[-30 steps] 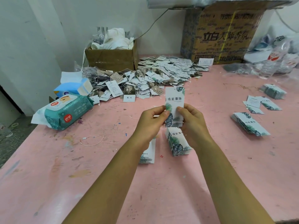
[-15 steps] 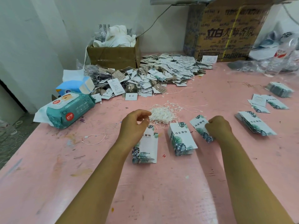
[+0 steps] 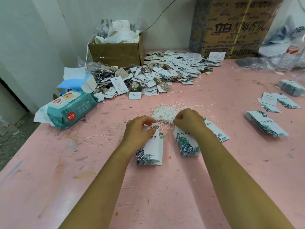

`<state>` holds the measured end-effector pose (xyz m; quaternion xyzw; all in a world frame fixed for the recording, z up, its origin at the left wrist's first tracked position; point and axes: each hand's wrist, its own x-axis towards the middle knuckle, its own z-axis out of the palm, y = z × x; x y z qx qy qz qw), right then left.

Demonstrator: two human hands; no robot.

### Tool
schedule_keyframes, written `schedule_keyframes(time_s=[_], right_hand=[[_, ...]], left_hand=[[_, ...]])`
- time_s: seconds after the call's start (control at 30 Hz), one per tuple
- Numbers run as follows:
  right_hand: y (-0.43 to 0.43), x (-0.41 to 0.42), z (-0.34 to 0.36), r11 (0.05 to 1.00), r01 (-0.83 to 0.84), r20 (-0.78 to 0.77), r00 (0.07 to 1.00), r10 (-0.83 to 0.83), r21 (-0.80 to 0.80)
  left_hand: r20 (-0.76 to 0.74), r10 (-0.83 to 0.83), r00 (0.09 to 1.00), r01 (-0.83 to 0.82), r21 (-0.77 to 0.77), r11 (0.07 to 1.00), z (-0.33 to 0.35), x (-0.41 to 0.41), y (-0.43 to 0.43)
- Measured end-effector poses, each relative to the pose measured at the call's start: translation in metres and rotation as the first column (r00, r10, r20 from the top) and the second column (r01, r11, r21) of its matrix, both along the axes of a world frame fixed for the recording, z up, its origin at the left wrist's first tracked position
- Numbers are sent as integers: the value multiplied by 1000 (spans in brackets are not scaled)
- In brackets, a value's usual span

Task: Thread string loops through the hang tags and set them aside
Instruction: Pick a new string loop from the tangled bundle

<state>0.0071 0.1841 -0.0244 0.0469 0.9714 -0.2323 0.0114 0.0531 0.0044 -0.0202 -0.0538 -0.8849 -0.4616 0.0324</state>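
While the left hand (image 3: 140, 132) pinches the tag stack (image 3: 152, 150) at centre frame, I see the right hand (image 3: 189, 122) curled in the string pile (image 3: 163, 111), grip unclear.

Packing workshop: heaped hang tags (image 3: 165, 75), cartons (image 3: 231, 27), scuffed pink worktable (image 3: 49, 179).

- A pink desk (image 3: 49, 187), scuffed and flecked with paint marks.
- A teal pack of wet wipes (image 3: 69, 111) lies at the desk's left edge.
- A blue tissue pack (image 3: 77, 84) sits just behind it, with white tissue sticking up.
- A small open cardboard box (image 3: 117, 53) stands at the far edge, with white cloth (image 3: 122, 33) piled inside.
- A large printed carton (image 3: 231, 28) stands towards the far right corner.
- Crumpled clear plastic bags (image 3: 272, 63) lie beside it.
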Motion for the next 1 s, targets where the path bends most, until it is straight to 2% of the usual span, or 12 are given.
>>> schedule_keyframes(time_s=[0.2,0.4,0.7,0.77,0.83,1.0], right_hand=[[-8,-9,0,997,71,-2,997,-72,-34],[-11,-16,-2,990,137,83,987,-135,-15],[-14,-16,-3,996,88,56,994,-88,10],[-15,-17,-1,999,51,8,999,-51,-9],[-17,-18,3,992,-27,-93,996,15,-127],[-25,-16,17,900,-265,-321,935,151,-347]], left_hand=[[-26,-5,1000,5,-6,1000,-4,1,0],[-28,-12,1000,12,-33,999,-5,1,1],[-40,-19,999,19,-3,1000,-8,-2,-1],[-52,-15,999,15,17,1000,-8,-4,0],[-73,5,997,-2,36,999,-6,-7,1],[-109,13,994,4,163,987,5,-19,9]])
